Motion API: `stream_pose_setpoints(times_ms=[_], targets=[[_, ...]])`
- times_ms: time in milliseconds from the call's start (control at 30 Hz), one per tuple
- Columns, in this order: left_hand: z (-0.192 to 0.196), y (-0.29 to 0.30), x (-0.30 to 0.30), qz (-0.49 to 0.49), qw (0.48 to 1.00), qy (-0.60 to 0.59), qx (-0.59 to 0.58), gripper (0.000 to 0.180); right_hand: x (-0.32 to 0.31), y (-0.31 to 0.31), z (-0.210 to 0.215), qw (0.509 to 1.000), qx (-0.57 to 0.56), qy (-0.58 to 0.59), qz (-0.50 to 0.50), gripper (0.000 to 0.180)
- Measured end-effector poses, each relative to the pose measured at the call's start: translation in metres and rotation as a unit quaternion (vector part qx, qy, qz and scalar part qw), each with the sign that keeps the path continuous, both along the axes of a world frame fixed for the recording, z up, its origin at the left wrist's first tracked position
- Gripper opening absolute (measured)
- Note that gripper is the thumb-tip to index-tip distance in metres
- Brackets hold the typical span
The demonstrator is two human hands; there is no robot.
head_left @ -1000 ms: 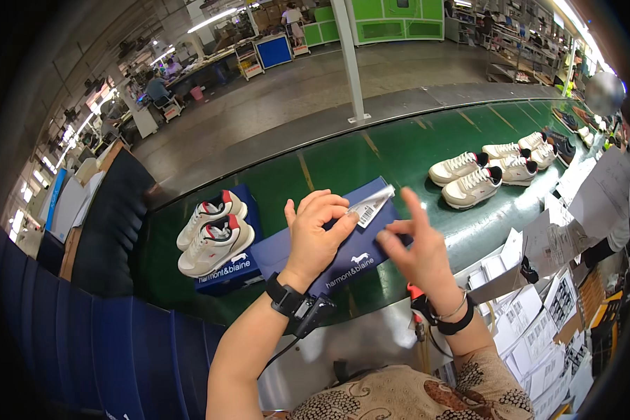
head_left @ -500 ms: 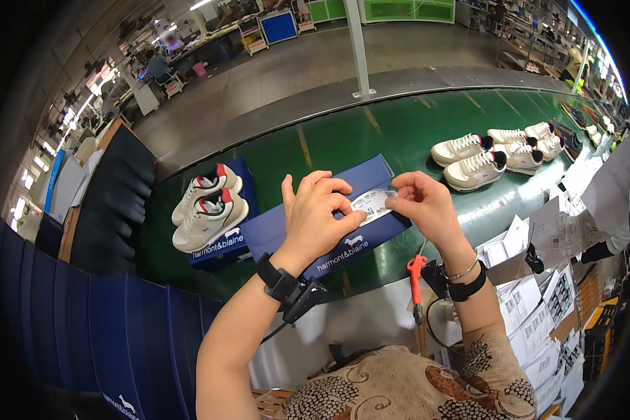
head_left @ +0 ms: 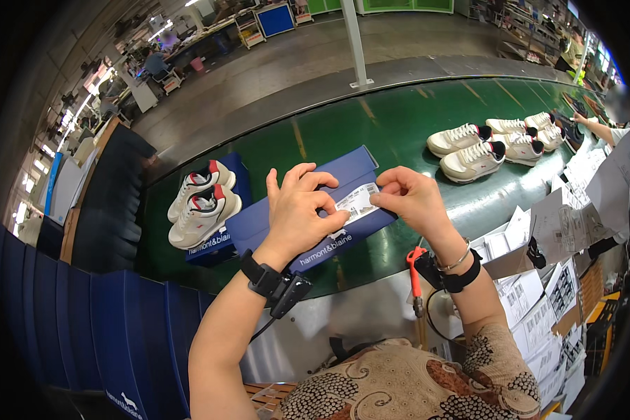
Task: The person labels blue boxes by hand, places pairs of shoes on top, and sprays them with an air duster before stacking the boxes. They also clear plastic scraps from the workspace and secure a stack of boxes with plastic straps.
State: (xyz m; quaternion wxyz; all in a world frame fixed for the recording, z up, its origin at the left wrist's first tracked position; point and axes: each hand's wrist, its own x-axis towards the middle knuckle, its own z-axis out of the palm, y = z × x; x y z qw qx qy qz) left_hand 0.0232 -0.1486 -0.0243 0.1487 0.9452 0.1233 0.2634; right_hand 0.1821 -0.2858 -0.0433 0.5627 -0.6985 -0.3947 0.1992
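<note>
A dark blue shoe box [head_left: 353, 165] lies at a slant on the green conveyor, with a white printed label [head_left: 358, 202] on its side facing me. My left hand [head_left: 299, 210] is over the box, thumb and forefinger closed at the label's left end while its other fingers are spread. At the label's right end, my right hand [head_left: 409, 203] pinches the edge between thumb and forefinger, the remaining fingers curled. Whether the label lies fully flat against the box I cannot tell.
White sneakers [head_left: 204, 217] rest on another blue box at left; several more [head_left: 472, 162] stand on the conveyor [head_left: 399, 133] at right. Blue boxes [head_left: 112, 329] are stacked lower left. A red-handled air gun [head_left: 415, 273] hangs near my right wrist, beside label sheets [head_left: 521, 297]. Another person's arm [head_left: 596, 129] reaches in far right.
Both hands, the label and the box sit slightly further left and up in the picture; the whole view has shifted a little too. Another person's arm has appeared at far right.
</note>
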Motion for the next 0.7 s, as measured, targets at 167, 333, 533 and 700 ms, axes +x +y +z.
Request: stream_pose_setpoints(times_ms=[167, 333, 533, 700], targets=[[0.000, -0.001, 0.001, 0.005, 1.000, 0.007, -0.002, 0.023, -0.001, 0.000, -0.002, 1.000, -0.005, -0.027, -0.007, 0.023], [-0.001, -0.001, 0.000, 0.007, 1.000, 0.012, 0.001, 0.022, -0.006, -0.001, -0.002, 0.997, -0.001, -0.071, -0.014, 0.025], [0.005, 0.001, -0.001, -0.003, 0.999, -0.002, 0.036, 0.028, -0.018, 0.000, -0.005, 0.974, 0.059, -0.210, -0.057, 0.051], [0.001, -0.004, -0.001, 0.027, 0.999, -0.022, 0.034, 0.031, -0.028, 0.011, -0.007, 0.931, 0.121, -0.319, -0.127, 0.054]])
